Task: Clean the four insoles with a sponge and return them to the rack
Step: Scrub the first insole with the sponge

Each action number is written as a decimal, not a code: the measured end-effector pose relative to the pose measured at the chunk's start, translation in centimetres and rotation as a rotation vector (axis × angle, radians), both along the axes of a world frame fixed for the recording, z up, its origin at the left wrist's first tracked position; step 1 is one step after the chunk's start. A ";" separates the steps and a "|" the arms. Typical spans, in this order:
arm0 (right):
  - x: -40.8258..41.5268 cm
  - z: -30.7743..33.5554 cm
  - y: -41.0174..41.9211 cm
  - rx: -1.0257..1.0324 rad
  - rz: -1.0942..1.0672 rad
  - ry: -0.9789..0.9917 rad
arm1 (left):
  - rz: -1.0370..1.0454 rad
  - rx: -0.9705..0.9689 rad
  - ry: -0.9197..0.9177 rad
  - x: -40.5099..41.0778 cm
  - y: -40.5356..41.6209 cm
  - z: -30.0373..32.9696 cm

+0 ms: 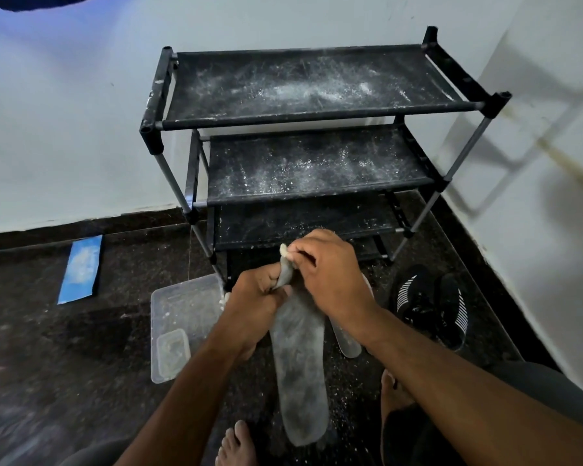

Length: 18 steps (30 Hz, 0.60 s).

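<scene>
insole in hand (299, 358): grey, hanging in the lower centre of the frame, long axis running near-vertically in the picture, its top end in both hands, its lower end down near the bare feet
left hand (257, 292): fingers clenched round the insole's upper end, just left of it
right hand (330, 270): pinching a small pale sponge (285, 252) against the insole's top edge, from the right
nearer hand: both touch it; the right seems the working one
second insole (347, 334): on the floor, just right of the held one, partly under the right forearm
rack (303, 129): straight above the hands, shelves dusted white, no insoles visible on them
tray (179, 307): clear plastic, left of the hands
</scene>
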State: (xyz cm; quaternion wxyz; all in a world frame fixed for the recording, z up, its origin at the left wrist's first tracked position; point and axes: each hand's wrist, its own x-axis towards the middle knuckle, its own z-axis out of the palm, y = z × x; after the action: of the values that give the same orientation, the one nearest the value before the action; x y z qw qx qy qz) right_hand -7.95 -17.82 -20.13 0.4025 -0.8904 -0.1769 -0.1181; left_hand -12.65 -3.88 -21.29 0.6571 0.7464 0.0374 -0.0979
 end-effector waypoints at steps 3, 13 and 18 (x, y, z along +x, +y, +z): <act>-0.6 0.5 0.2 0.008 0.034 -0.020 | 0.008 -0.018 -0.002 0.1 0.2 0.1; -0.2 0.9 -0.6 0.061 -0.056 0.043 | 0.067 -0.191 0.044 0.1 0.3 0.8; 0.5 0.1 -0.4 0.026 -0.113 -0.031 | 0.051 -0.317 0.082 0.0 0.6 0.9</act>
State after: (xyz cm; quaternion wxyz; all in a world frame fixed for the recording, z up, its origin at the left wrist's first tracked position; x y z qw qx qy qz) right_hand -7.41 -18.24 -19.99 0.4041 -0.8916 -0.1311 -0.1567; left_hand -12.62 -3.31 -20.44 0.7669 0.6276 0.0670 -0.1163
